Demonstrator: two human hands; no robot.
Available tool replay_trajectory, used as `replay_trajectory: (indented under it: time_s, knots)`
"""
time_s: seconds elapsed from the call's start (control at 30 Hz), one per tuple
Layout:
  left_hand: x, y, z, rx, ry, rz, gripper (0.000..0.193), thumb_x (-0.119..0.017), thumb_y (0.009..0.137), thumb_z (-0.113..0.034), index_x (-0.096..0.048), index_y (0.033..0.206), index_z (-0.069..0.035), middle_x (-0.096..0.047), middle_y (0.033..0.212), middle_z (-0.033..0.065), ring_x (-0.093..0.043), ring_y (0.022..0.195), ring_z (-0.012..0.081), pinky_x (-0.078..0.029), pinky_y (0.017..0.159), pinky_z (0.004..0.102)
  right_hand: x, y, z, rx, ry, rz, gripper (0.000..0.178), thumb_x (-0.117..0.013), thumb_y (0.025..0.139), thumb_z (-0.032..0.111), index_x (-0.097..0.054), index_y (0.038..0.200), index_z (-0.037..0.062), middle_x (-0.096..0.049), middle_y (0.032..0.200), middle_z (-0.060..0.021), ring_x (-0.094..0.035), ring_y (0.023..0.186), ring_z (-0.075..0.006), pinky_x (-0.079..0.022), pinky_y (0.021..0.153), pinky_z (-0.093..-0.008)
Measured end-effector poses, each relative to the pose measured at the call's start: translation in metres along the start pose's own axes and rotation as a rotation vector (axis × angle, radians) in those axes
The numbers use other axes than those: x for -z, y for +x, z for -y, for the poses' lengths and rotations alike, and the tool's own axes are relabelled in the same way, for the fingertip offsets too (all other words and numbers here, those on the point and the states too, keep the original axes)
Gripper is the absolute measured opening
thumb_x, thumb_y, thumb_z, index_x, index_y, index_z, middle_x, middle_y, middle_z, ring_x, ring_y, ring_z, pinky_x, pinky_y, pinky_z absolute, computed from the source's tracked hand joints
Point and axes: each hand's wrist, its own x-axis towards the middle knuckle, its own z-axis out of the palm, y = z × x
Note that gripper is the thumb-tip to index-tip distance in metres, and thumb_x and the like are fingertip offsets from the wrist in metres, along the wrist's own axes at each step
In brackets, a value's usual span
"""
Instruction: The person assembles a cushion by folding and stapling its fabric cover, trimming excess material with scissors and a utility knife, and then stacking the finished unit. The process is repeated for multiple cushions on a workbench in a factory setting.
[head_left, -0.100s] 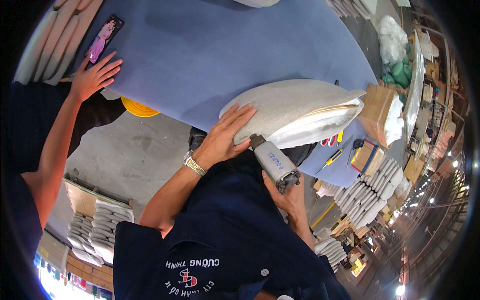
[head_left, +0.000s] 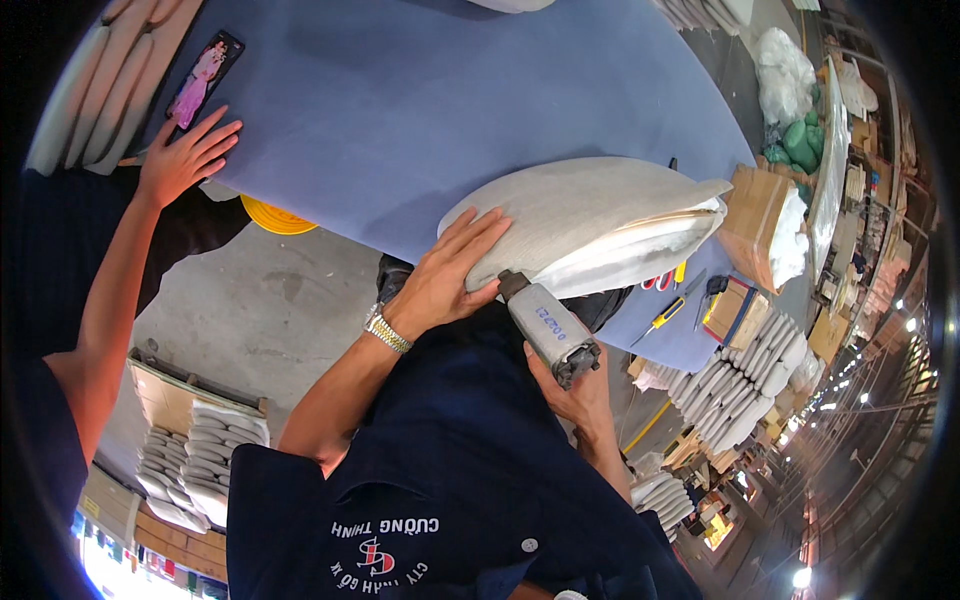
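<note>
A grey fabric-covered cushion stands tilted on the near edge of the table, its pale underside and a folded fabric edge facing right. My left hand grips its left end, fingers over the fabric and thumb underneath; a metal-band watch is on that wrist. In my right hand is a grey staple gun, its nose close to the cushion's lower edge by my left thumb. The staple gun's body hides part of the right fingers. Whether the nose touches the fabric I cannot tell.
A blue-topped table spreads ahead. At left, a co-worker's hand rests beside a phone. On the right lie a yellow cutter knife, scissors and a cardboard box of white stuffing. Stacked cushions stand beyond.
</note>
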Motion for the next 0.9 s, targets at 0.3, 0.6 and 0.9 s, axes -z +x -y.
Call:
replay_trajectory:
  time_s: [0.3, 0.6, 0.9]
  knots:
    - [0.004, 0.005, 0.006, 0.031, 0.021, 0.109, 0.086, -0.075, 0.084, -0.014, -0.038, 0.161, -0.010, -0.037, 0.166, 0.0180, -0.033, 0.153, 0.0435, -0.032, 0.125, 0.0509, -0.003, 0.006, -0.013, -0.036, 0.061, 0.085, 0.038, -0.076, 0.084, 0.003, -0.065, 0.120, -0.0010, -0.072, 0.105, -0.0163, -0.075, 0.095, -0.0317, -0.057, 0.083, -0.0359]
    - [0.008, 0.008, 0.000, 0.070, -0.002, 0.233, 0.104, -0.078, 0.075, 0.000, -0.029, 0.165, -0.014, -0.025, 0.172, 0.0139, -0.021, 0.158, 0.0414, -0.030, 0.127, 0.0502, -0.007, 0.006, -0.021, 0.010, 0.044, 0.093, 0.040, -0.076, 0.082, 0.003, -0.065, 0.120, -0.0013, -0.073, 0.108, -0.0169, -0.074, 0.100, -0.0303, -0.056, 0.088, -0.0341]
    - [0.007, 0.008, -0.008, 0.104, -0.005, 0.197, 0.107, -0.080, 0.067, 0.008, -0.035, 0.163, -0.013, -0.030, 0.170, 0.0124, -0.024, 0.157, 0.0414, -0.031, 0.126, 0.0500, -0.010, 0.008, -0.014, -0.118, 0.089, 0.106, 0.039, -0.077, 0.084, 0.009, -0.065, 0.120, 0.0019, -0.071, 0.106, -0.0153, -0.073, 0.097, -0.0313, -0.056, 0.086, -0.0349]
